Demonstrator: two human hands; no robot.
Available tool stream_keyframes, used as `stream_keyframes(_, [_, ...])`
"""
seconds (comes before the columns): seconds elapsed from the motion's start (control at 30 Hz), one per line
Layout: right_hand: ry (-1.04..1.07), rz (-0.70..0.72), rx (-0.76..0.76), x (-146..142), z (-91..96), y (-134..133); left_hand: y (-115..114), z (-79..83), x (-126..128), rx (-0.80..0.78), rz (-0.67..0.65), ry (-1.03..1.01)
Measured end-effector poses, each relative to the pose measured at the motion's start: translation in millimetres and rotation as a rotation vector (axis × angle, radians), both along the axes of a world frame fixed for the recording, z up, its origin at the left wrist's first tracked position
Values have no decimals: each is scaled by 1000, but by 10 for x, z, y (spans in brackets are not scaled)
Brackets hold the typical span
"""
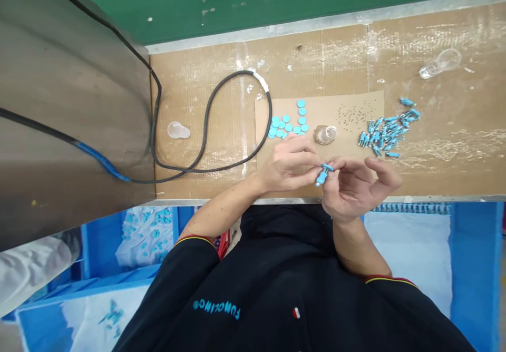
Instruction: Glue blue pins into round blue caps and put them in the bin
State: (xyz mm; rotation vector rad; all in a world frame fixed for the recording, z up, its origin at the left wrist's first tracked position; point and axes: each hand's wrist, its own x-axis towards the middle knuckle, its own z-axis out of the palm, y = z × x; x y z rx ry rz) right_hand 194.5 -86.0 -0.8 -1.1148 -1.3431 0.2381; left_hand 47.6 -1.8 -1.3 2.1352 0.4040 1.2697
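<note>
Over the near edge of the cardboard-covered bench [221,99], both hands meet on one small blue plastic part [323,175]. My left hand [290,165] pinches it from the left with closed fingers. From the right, my right hand [356,183] grips it between thumb and forefinger, its other fingers curled loosely. Just beyond the hands lie several flat blue discs [288,123], a small clear cup [325,134] and tiny dark bits [356,114] scattered on a cardboard sheet. A pile of blue pin-like parts [385,130] sits to the right.
A black cable [205,130] loops across the bench's left half beside a clear plastic piece [178,130]; another clear piece [440,63] lies far right. A grey metal panel [59,104] stands at left. Blue bins with bagged blue parts [146,233] sit below the bench edge.
</note>
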Motion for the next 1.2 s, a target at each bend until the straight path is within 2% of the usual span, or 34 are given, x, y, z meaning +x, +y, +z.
stream_keyframes(0.2, [3,52,31,-29,44,10,-10,36,62,71,14,-134])
stream_keyframes(0.5, [-9,66,-30,-10,-28,-4,-20,-38,-7,77,69,154])
stream_keyframes(0.67, [28,163,-38,11,23,-4,4,50,-6,115,36,2])
stream_keyframes(0.77, [44,167,-78,-31,52,-11,-24,87,-5,80,15,-39])
stream_keyframes(0.9, [83,181,-64,-117,62,-13,-66,94,-22,63,80,0])
stream_keyframes(1.0, [121,215,-52,-144,57,-10,-57,78,-8,76,89,-66])
stream_keyframes(1.1, [193,203,-113,-176,60,-4,-49,52,23,50,51,-168])
stream_keyframes(1.2, [280,188,-204,-197,96,-13,-59,24,26,36,50,-147])
